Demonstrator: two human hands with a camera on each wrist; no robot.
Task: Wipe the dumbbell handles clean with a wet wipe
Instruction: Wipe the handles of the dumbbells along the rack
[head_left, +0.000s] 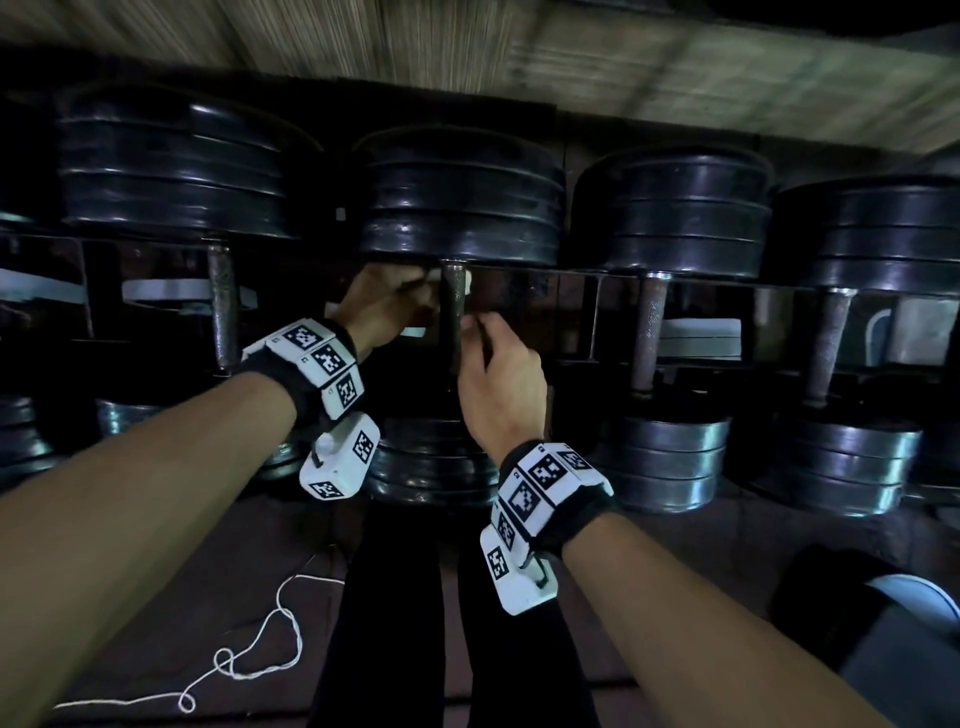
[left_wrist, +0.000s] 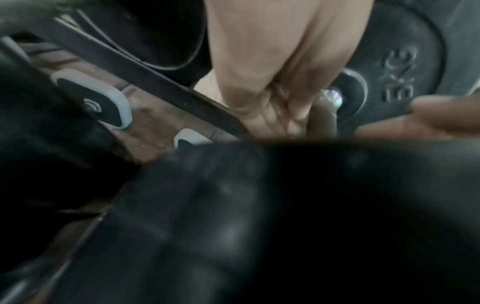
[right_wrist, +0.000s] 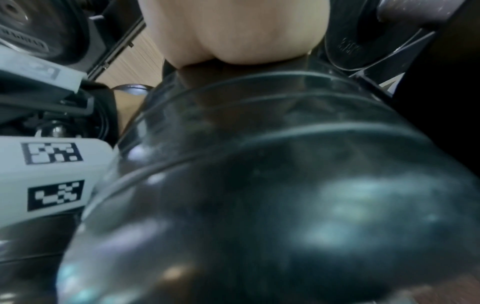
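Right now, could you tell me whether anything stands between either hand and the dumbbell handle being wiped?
Nothing visible does. The left hand and right hand are both already at the handle, with white wipe showing at its top.

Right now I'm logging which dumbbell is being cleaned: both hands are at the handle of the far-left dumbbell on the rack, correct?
Not quite. In the head view the left hand and right hand are at the handle of the second dumbbell from the left, not the far-left one.
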